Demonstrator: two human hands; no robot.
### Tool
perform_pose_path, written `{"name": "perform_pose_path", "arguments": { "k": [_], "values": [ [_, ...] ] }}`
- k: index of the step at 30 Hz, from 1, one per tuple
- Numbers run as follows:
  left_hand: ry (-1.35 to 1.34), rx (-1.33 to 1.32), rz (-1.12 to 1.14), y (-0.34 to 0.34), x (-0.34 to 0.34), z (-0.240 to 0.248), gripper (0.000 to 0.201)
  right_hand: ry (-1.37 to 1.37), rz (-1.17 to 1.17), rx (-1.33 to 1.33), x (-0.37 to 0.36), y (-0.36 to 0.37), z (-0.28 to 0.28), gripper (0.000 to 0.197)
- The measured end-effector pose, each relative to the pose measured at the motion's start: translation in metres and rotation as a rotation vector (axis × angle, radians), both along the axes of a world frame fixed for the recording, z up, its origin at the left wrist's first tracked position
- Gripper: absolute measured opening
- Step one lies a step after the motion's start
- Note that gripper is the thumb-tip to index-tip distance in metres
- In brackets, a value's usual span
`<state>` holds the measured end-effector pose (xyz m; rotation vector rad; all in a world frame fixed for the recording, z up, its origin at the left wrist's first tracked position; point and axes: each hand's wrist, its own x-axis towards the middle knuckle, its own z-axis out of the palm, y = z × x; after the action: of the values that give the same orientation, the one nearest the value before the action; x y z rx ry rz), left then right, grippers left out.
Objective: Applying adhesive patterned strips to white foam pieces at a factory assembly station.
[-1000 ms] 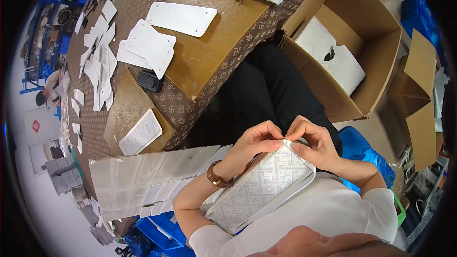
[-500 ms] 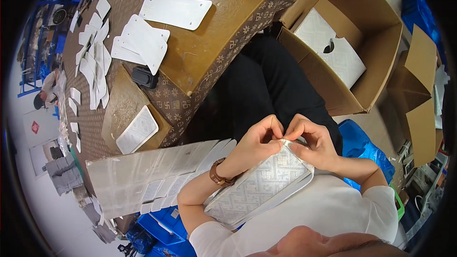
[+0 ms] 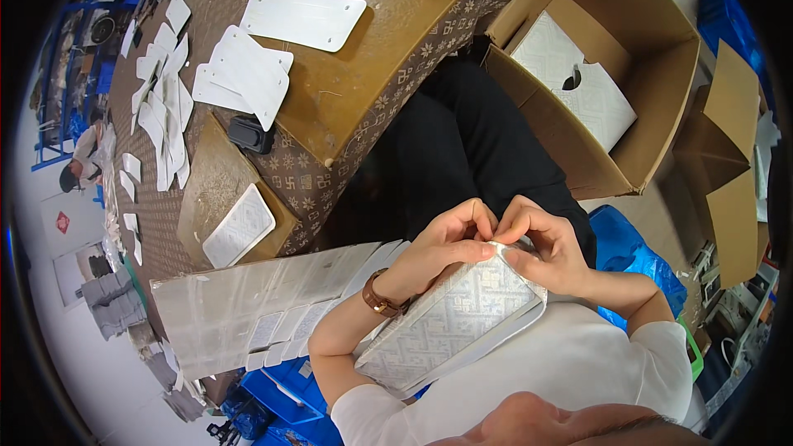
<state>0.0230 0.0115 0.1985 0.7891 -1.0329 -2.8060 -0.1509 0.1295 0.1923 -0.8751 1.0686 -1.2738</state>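
Observation:
Against my white shirt leans a white patterned sheet piece (image 3: 454, 326), with a second pale layer along its lower edge. My left hand (image 3: 450, 235) pinches its far corner, the thumb lying along the edge. At the same corner my right hand (image 3: 547, 248) grips with thumb and bent forefinger, its fingertips nearly meeting the left ones. What exactly lies between the fingertips is too small to make out. Beside my left forearm, a flat board (image 3: 256, 306) carries a row of small white patterned pieces (image 3: 289, 326).
On the cloth-covered table (image 3: 301, 190) lie brown boards (image 3: 372, 58), white plates with holes (image 3: 306, 21), a heap of white pieces (image 3: 165, 107) and a small black block (image 3: 250, 134). An open carton (image 3: 661, 99) holding patterned sheets (image 3: 570, 74) stands right of my legs.
My left thumb has straightened along the corner's edge, and the left fingers have shifted slightly. The sheet piece has tilted a little; both hands stay at the same corner.

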Motion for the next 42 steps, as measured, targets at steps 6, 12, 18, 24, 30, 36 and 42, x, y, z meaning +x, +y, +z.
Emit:
{"name": "perform_pose_path", "arguments": {
  "k": [6, 12, 18, 24, 30, 36, 42],
  "values": [
    [-0.004, -0.015, -0.016, 0.001, 0.000, -0.003, 0.018, -0.014, -0.009, 0.011, 0.002, -0.001, -0.001, 0.016],
    [-0.033, -0.176, -0.037, 0.005, 0.000, -0.004, 0.018, -0.015, -0.008, 0.025, -0.001, 0.000, -0.001, 0.015],
    [0.065, -0.006, 0.014, 0.001, 0.006, -0.010, 0.018, -0.016, 0.009, -0.004, -0.002, -0.002, -0.001, 0.015],
    [0.071, 0.000, 0.029, 0.005, 0.007, -0.011, 0.020, -0.015, 0.014, 0.006, -0.001, 0.000, -0.003, 0.014],
    [0.082, 0.025, -0.006, 0.000, 0.006, -0.013, 0.021, -0.017, -0.009, 0.011, -0.001, 0.001, 0.000, 0.014],
    [0.086, -0.003, 0.039, 0.001, 0.008, -0.017, 0.019, -0.042, -0.003, 0.019, -0.001, -0.004, -0.003, 0.014],
    [0.110, -0.025, 0.003, -0.010, 0.001, -0.011, 0.018, -0.055, -0.006, 0.013, -0.003, -0.008, -0.002, 0.011]
  ]
}}
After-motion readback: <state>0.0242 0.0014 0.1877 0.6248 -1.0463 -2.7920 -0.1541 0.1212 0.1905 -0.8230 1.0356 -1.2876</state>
